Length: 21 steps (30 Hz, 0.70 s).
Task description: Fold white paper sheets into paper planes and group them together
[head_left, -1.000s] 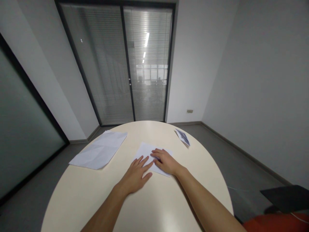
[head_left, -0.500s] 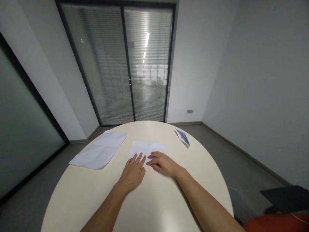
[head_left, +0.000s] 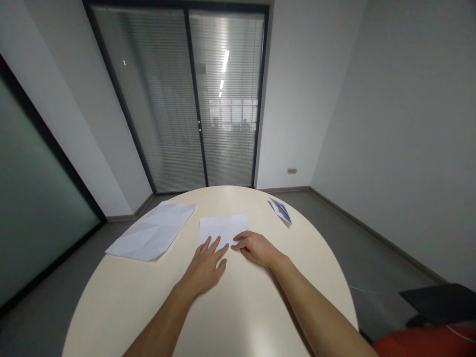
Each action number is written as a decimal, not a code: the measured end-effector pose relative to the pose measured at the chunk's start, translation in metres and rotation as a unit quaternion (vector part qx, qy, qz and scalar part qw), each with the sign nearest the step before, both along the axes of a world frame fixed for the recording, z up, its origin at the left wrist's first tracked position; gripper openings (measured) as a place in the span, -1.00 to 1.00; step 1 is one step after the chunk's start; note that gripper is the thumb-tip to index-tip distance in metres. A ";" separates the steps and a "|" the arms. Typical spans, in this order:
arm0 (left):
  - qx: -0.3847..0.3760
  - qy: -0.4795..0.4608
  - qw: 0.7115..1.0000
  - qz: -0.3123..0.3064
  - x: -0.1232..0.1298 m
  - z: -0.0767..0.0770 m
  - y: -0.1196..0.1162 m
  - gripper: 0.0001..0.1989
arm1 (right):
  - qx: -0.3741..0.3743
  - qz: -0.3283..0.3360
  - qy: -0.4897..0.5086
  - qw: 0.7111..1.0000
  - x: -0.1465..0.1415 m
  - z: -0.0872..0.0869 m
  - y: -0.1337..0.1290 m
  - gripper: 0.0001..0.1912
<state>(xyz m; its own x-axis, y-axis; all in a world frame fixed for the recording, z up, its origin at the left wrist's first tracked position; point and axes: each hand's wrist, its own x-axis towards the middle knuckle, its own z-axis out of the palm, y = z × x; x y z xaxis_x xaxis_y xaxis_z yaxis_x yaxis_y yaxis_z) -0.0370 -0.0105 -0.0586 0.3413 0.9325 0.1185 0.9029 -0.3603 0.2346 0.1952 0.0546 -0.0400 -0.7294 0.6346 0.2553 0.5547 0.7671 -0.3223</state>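
Turned squarer to the table's (head_left: 238,307) far edge, white sheet (head_left: 223,228) lies aligned under our splayed left hand (head_left: 207,267); right hand's (head_left: 257,248) grip unclear.

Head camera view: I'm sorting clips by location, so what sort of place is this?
Probably a small office meeting room: a round-edged table stands before a dark-framed glass partition with blinds, and strip lights show in the glass.
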 end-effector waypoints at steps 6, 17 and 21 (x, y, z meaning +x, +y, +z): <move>0.011 0.016 1.000 0.018 -0.001 0.000 0.000 -0.49 | -0.003 -0.012 0.011 1.000 0.005 0.000 0.001 -0.57; 0.014 0.039 0.990 0.131 -0.008 -0.005 0.006 -0.49 | -0.017 -0.042 0.037 0.998 0.019 -0.002 0.008 -0.64; 0.016 0.025 0.989 0.145 -0.013 -0.007 0.008 -0.50 | -0.039 -0.072 0.043 0.996 0.028 -0.003 0.011 -0.68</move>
